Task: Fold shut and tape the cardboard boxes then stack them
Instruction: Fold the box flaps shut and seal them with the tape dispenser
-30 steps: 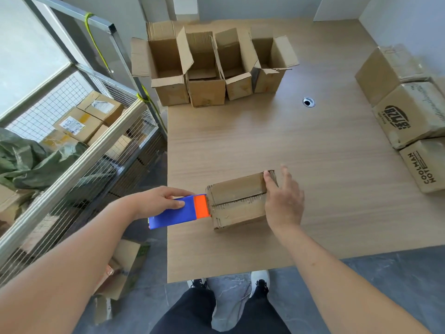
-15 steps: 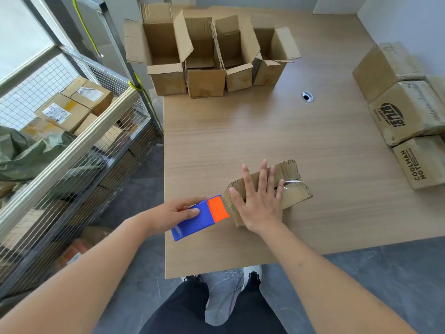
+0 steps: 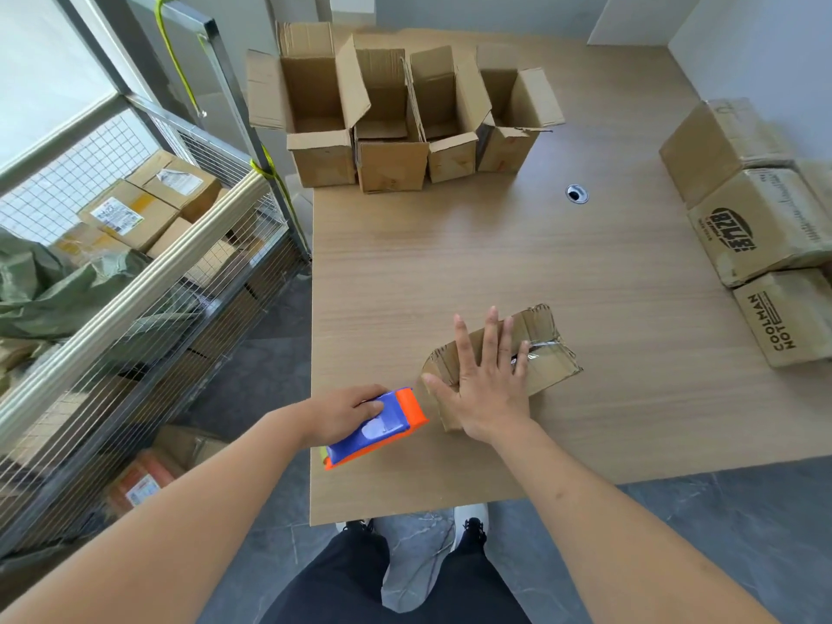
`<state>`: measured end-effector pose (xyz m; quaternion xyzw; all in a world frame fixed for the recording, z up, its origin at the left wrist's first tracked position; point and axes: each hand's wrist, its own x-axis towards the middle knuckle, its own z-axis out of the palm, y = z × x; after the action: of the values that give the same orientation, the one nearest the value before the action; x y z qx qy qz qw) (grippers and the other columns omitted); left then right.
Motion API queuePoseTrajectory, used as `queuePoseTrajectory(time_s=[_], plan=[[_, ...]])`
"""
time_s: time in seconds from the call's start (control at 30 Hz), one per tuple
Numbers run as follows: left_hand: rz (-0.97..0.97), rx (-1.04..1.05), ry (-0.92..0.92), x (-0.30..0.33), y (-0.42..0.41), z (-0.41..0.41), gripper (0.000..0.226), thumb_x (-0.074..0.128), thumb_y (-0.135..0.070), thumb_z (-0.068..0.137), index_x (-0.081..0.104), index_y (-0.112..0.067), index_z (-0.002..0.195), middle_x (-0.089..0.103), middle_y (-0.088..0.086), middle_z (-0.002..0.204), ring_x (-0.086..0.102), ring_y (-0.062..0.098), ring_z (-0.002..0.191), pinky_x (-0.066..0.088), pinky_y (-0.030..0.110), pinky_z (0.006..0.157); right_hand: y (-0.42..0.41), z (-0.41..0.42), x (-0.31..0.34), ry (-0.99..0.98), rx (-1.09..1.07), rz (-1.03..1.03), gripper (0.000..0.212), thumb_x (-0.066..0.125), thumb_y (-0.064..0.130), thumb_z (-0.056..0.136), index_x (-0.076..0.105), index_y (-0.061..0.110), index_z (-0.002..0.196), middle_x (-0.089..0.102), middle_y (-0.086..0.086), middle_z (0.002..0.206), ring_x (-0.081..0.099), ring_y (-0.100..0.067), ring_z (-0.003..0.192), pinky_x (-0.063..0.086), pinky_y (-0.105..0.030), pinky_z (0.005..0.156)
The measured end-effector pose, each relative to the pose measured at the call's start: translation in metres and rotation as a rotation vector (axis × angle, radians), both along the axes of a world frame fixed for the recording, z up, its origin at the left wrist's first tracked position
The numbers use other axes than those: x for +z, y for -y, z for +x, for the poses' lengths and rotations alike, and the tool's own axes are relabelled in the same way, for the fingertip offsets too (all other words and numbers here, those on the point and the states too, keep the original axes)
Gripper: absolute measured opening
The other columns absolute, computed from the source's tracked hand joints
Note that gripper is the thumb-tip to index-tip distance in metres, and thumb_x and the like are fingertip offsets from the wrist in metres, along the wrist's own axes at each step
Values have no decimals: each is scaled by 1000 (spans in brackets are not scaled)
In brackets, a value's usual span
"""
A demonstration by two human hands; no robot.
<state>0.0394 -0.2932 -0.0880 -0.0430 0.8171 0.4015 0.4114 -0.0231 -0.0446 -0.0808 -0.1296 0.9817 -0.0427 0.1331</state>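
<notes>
A small closed cardboard box [image 3: 547, 360] lies on the wooden table [image 3: 495, 263] near its front edge, with clear tape along its top seam. My right hand [image 3: 484, 380] presses flat on the box top, fingers spread and straight. My left hand [image 3: 346, 409] grips a blue and orange tape dispenser [image 3: 382, 427], whose orange end sits against the box's left end. Several open cardboard boxes [image 3: 391, 123] stand in a row at the table's far left. Three closed boxes [image 3: 761, 227] lie together at the right edge.
A wire-mesh cage cart [image 3: 135, 272] with parcels and a green sack stands left of the table. A round cable hole [image 3: 576, 193] is in the tabletop. My feet are at the table's front edge on the grey floor.
The box has turned so it lies diagonally. My right hand moved from gripping its right end to pressing flat on top. The dispenser stayed at the box's left end.
</notes>
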Motion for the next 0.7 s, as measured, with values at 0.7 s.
queuePoseTrajectory(time_s=[0.7], plan=[[180,151,-215,61,22,10,72,69,-24,89,40,-57,146,65,9,109,62,33,101,53,49,95,-24,7,26,95,130,101,115,63,54,93,-30,25,155,-35,-5,164,-18,-44,153,-6,-66,121]])
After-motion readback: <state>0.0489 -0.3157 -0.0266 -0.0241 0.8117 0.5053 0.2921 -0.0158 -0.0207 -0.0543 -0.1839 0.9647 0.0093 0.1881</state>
